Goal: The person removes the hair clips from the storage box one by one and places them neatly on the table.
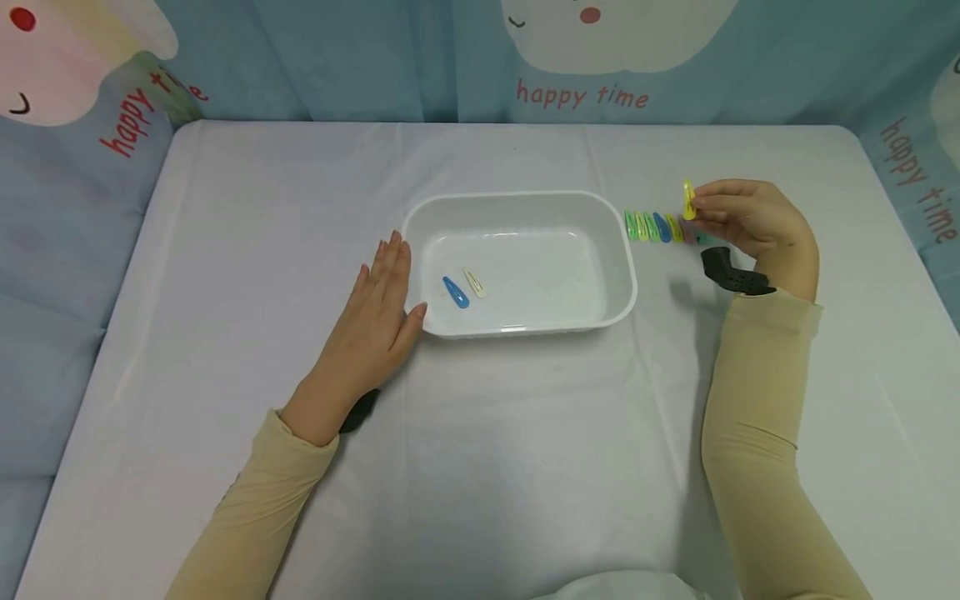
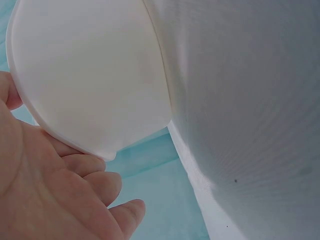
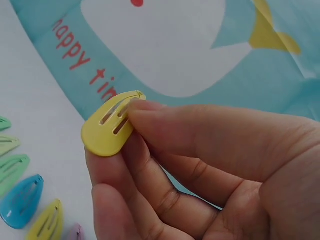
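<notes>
A yellow snap hair clip (image 3: 106, 131) is pinched between the thumb and fingers of my right hand (image 1: 761, 218), held above the table to the right of the white basin (image 1: 525, 321). Beneath that hand runs a row of hair clips (image 1: 652, 227) in green, yellow, blue and purple, its right end partly hidden by the fingers. My left hand (image 1: 375, 308) lies with straight fingers against the basin's left rim, as the left wrist view (image 2: 65, 185) also shows. Inside the basin are a blue hair clip (image 1: 456, 292) and a pale yellow hair clip (image 1: 474, 282).
A white cloth (image 1: 517, 467) covers the table. Blue curtains (image 1: 360, 58) printed with white figures and red lettering hang behind the table and at its sides. The basin stands near the middle, its right wall close to the row's left end.
</notes>
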Demonstrator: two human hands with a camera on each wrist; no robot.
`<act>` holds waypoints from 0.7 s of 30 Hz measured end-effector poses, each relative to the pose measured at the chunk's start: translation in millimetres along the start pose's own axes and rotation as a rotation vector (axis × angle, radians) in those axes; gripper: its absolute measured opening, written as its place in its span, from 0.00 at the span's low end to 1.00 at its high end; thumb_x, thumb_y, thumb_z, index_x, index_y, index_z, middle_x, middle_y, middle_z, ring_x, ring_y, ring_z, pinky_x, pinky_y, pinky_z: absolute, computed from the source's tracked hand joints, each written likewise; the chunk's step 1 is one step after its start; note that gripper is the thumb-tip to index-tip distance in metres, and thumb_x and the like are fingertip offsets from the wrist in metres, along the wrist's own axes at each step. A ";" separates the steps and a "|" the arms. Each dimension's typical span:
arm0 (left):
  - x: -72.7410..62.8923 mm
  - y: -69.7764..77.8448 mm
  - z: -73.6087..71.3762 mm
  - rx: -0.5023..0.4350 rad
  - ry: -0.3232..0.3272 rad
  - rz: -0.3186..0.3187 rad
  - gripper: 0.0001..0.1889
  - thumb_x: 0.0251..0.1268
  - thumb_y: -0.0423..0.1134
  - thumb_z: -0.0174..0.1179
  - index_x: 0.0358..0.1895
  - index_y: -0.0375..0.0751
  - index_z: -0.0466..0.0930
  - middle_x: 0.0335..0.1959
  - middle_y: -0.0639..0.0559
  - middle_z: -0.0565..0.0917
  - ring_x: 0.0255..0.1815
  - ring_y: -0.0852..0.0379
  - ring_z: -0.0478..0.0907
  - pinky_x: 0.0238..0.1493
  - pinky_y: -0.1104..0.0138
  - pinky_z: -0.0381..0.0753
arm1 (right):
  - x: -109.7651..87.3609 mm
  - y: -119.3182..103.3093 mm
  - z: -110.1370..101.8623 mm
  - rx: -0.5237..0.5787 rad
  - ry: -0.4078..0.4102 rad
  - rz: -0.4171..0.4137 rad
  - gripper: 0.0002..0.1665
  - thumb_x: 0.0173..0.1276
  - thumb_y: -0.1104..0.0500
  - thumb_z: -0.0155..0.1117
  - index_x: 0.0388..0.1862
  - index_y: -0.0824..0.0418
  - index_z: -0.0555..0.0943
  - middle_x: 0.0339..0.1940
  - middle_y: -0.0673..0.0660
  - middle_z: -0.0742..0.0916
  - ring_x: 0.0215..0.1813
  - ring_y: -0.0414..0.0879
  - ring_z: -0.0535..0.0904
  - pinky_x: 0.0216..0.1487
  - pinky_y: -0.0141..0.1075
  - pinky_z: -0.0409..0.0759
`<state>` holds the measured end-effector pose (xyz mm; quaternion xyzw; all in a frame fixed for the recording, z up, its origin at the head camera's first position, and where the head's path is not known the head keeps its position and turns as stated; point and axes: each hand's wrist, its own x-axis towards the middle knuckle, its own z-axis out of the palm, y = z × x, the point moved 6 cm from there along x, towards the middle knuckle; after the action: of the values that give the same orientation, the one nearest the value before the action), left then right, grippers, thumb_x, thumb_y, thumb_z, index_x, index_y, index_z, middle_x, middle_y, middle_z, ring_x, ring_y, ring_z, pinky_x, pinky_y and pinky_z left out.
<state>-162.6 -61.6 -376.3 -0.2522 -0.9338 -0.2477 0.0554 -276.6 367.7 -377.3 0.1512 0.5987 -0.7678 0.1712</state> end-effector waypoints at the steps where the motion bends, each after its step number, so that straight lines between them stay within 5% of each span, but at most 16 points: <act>1: -0.2 0.1 0.1 0.000 0.001 0.001 0.35 0.72 0.41 0.45 0.73 0.26 0.41 0.75 0.36 0.41 0.75 0.40 0.41 0.69 0.44 0.45 | -0.3 0.1 -1.2 0.003 0.002 0.001 0.06 0.62 0.73 0.61 0.31 0.69 0.85 0.30 0.58 0.85 0.31 0.47 0.83 0.34 0.34 0.82; 21: 1.1 -0.9 1.6 -0.005 -0.007 -0.017 0.34 0.72 0.41 0.44 0.72 0.25 0.42 0.75 0.37 0.41 0.75 0.42 0.40 0.69 0.46 0.44 | -5.9 3.4 -33.3 0.024 0.108 0.071 0.07 0.63 0.69 0.62 0.33 0.66 0.87 0.32 0.56 0.86 0.33 0.46 0.83 0.34 0.33 0.82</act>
<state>-163.9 -61.0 -377.8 -0.2455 -0.9355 -0.2493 0.0495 -268.9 399.7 -385.5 0.2159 0.5922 -0.7588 0.1640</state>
